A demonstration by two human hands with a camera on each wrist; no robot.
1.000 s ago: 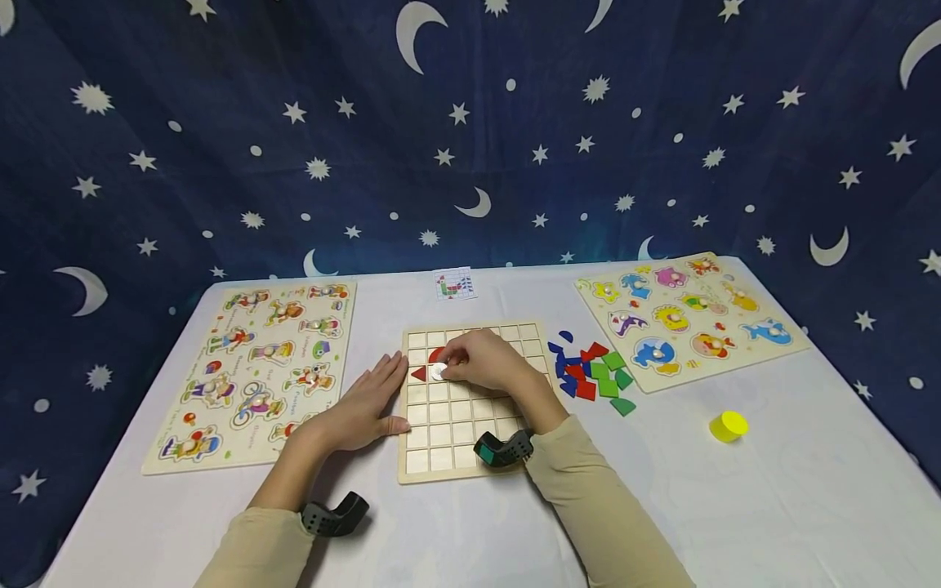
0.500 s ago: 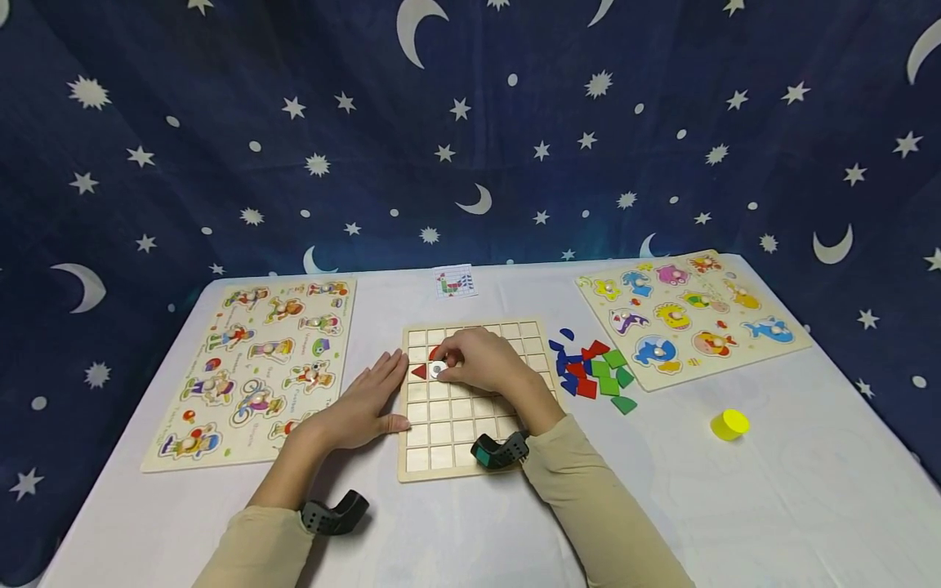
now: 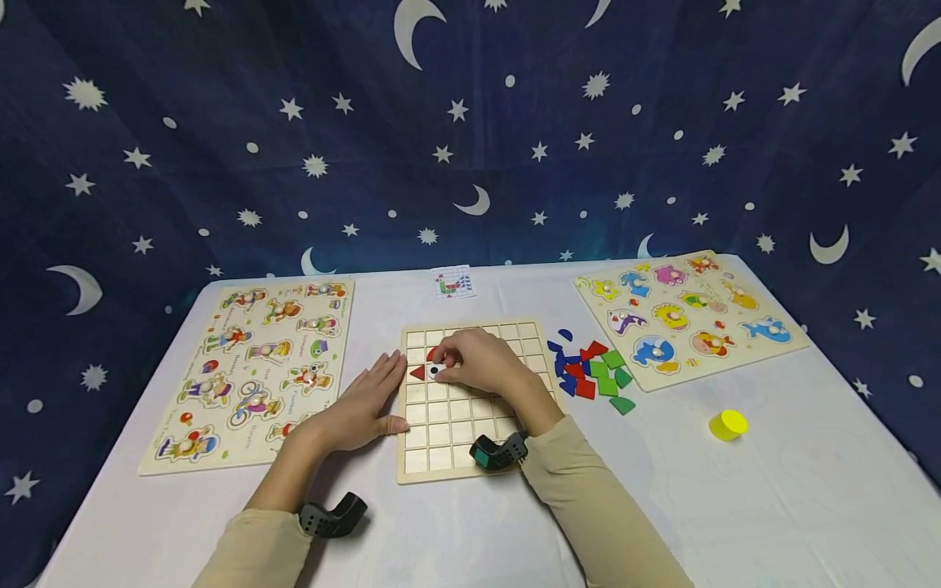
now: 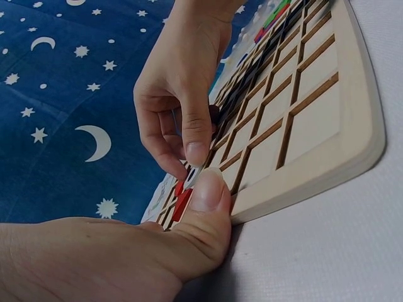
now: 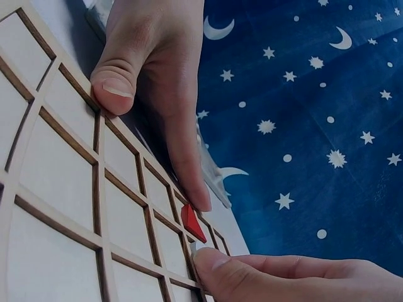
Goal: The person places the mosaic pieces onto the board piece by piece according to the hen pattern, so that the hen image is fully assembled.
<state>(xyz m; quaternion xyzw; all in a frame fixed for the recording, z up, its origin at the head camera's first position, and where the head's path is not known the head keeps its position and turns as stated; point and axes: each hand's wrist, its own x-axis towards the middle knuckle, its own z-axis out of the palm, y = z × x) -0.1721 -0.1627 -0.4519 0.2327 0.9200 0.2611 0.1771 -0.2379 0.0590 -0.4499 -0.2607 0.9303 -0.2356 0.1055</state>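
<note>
A wooden grid board (image 3: 450, 473) lies in the middle of the table. My right hand (image 3: 481, 359) pinches a white piece with a black dot (image 3: 435, 371) between thumb and fingertips, at a square near the board's upper left. Left of that piece lies a red triangle (image 3: 418, 373), also visible as a red triangle (image 5: 192, 223) in the right wrist view. Just above, a red piece (image 3: 431, 354) is partly covered by my fingers. My left hand (image 3: 356, 416) rests at the board's left edge, fingers extended, thumb touching the rim.
Loose blue, red and green pieces (image 3: 588, 371) lie right of the board. Knob puzzles flank it: a sports-figure puzzle (image 3: 253, 331) on the left, a sea-animal puzzle (image 3: 680, 339) on the right. A small pattern card (image 3: 454, 282) lies behind; a yellow cylinder (image 3: 728, 425) stands right.
One second ago the white piece looked plain; its black dot has since come into view between my right fingertips. My left hand stays at the board's edge.
</note>
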